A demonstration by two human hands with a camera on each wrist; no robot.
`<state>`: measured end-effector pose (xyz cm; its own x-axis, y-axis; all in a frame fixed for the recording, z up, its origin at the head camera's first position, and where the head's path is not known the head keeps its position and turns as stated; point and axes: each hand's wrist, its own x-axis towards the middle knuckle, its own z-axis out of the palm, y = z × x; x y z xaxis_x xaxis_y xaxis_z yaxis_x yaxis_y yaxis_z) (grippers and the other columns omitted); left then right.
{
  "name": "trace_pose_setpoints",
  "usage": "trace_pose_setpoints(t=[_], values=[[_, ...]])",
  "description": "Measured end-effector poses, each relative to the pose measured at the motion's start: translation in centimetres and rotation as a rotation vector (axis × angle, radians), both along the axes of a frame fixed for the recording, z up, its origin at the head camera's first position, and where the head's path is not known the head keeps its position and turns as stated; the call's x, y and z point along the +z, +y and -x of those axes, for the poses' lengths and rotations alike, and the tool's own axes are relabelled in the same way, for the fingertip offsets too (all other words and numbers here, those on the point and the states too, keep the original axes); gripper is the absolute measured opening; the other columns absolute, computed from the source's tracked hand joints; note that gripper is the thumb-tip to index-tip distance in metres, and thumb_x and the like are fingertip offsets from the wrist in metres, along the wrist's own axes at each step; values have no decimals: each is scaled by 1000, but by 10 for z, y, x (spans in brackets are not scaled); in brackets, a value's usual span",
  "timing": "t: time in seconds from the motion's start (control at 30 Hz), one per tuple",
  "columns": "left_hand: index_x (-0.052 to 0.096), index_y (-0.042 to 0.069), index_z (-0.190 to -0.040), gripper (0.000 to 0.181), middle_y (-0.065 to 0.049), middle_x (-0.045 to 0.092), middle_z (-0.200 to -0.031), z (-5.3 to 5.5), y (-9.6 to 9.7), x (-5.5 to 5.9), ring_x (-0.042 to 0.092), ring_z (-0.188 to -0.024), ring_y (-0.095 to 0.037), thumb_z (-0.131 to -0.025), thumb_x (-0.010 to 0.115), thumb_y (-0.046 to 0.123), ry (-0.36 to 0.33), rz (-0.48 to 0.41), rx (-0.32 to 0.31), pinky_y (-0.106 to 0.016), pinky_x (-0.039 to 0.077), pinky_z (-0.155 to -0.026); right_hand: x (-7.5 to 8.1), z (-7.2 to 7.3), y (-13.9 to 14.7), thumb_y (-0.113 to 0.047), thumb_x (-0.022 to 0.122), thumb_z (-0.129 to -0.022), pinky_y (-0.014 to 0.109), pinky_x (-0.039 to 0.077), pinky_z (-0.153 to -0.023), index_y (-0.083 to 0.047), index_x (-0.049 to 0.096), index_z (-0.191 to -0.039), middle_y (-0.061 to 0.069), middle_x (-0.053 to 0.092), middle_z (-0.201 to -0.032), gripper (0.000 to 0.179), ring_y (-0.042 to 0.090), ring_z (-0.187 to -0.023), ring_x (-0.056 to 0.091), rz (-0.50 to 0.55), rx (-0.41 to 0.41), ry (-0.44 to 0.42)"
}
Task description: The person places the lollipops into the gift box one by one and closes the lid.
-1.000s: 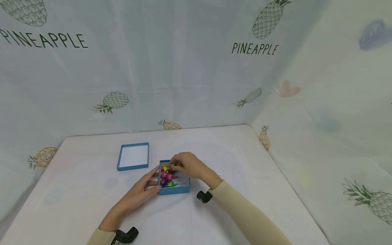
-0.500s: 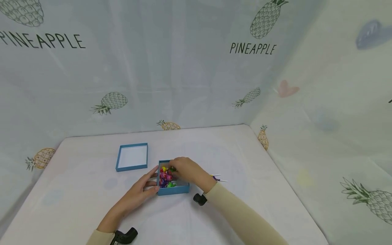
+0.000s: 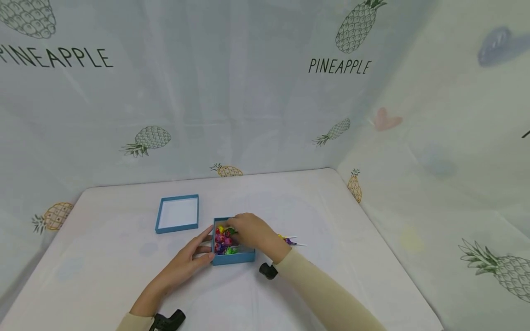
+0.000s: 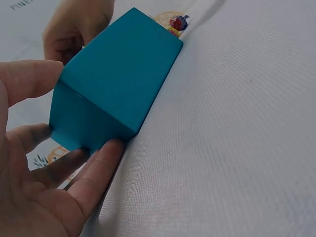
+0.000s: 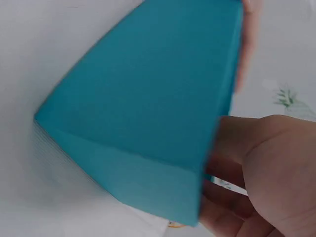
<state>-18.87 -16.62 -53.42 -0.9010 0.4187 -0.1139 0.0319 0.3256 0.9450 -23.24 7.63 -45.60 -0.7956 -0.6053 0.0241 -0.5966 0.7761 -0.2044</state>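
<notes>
A blue box (image 3: 233,259) sits mid-table in the head view, with several colourful wrapped lollipops (image 3: 221,242) lying inside. My left hand (image 3: 185,264) rests against its left side, fingers spread and thumb by the near corner; the left wrist view shows those fingertips (image 4: 111,150) touching the blue wall. From the right, my right hand (image 3: 253,233) reaches over the rim and pinches a green-wrapped lollipop (image 3: 233,231) inside. In the right wrist view the box wall (image 5: 133,94) hides the tips of my right hand (image 5: 276,168).
Behind and left of the box lies its shallow blue lid (image 3: 177,228), white inside faced up. A few loose lollipops (image 3: 290,241) lie on the white tablecloth (image 3: 352,266), partly behind my right wrist. A pineapple-print curtain (image 3: 256,105) hangs at the back.
My right hand has lowered the green lollipop into the box and its wrist has shifted slightly left, uncovering more of the loose lollipops. The left hand stays against the box.
</notes>
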Motion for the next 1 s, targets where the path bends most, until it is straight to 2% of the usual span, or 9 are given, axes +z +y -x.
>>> trace_pose_setpoints(t=[0.13, 0.27, 0.37, 0.47, 0.53, 0.63, 0.83, 1.0], values=[[24, 33, -170, 78, -16, 37, -167, 0, 0, 0, 55, -138, -31, -105, 68, 33, 15, 3, -1, -23, 49, -102, 9, 0, 14, -12, 77, -98, 27, 57, -96, -10, 74, -131, 4, 76, -121, 32, 16, -109, 71, 91, 20, 25], [24, 33, -170, 78, -16, 36, -167, 1, 1, 1, 55, -138, -31, -105, 68, 34, 17, 9, -2, -24, 49, -102, 22, 0, 40, -9, 76, -99, 33, 59, -92, -7, 74, -129, 8, 75, -121, 29, 22, -107, 72, 212, 37, 61], [24, 33, -170, 79, -16, 36, -167, 1, 1, 2, 55, -138, -31, -105, 68, 34, 20, 17, -3, -25, 49, -102, 28, -1, 65, -8, 75, -100, 34, 61, -87, -6, 73, -129, 8, 75, -121, 29, 25, -104, 73, 290, 21, 76], [24, 31, -170, 79, -16, 37, -167, 1, 1, 4, 55, -138, -31, -105, 69, 33, 23, 22, -1, -24, 50, -102, 29, -2, 90, -8, 75, -100, 33, 62, -84, -7, 73, -128, 7, 75, -121, 28, 23, -100, 73, 324, -22, 77], [24, 31, -170, 79, -15, 37, -167, 1, 1, 4, 55, -139, -31, -105, 69, 32, 20, 22, 1, -24, 50, -102, 25, -3, 105, -9, 75, -99, 31, 61, -84, -7, 74, -126, 6, 75, -120, 27, 20, -99, 72, 326, -58, 61], [25, 31, -170, 79, -15, 37, -167, 1, 0, 3, 55, -139, -30, -105, 69, 33, 15, 25, 4, -25, 49, -102, 15, -5, 123, -10, 77, -98, 31, 60, -83, -7, 75, -124, 8, 76, -120, 26, 19, -97, 71, 323, -105, -7], [25, 33, -170, 79, -14, 38, -167, 1, -1, -1, 55, -138, -30, -104, 70, 34, 7, 29, 13, -26, 50, -102, -11, -13, 141, -9, 77, -96, 33, 58, -80, -2, 74, -126, 10, 75, -120, 30, 20, -97, 69, 333, -165, -151], [25, 34, -170, 79, -14, 38, -167, 1, 0, -1, 54, -138, -30, -104, 70, 34, 4, 27, 11, -24, 49, -101, -30, -18, 147, -10, 79, -94, 31, 56, -81, -6, 76, -123, 3, 75, -113, 29, 17, -97, 67, 329, -210, -170]])
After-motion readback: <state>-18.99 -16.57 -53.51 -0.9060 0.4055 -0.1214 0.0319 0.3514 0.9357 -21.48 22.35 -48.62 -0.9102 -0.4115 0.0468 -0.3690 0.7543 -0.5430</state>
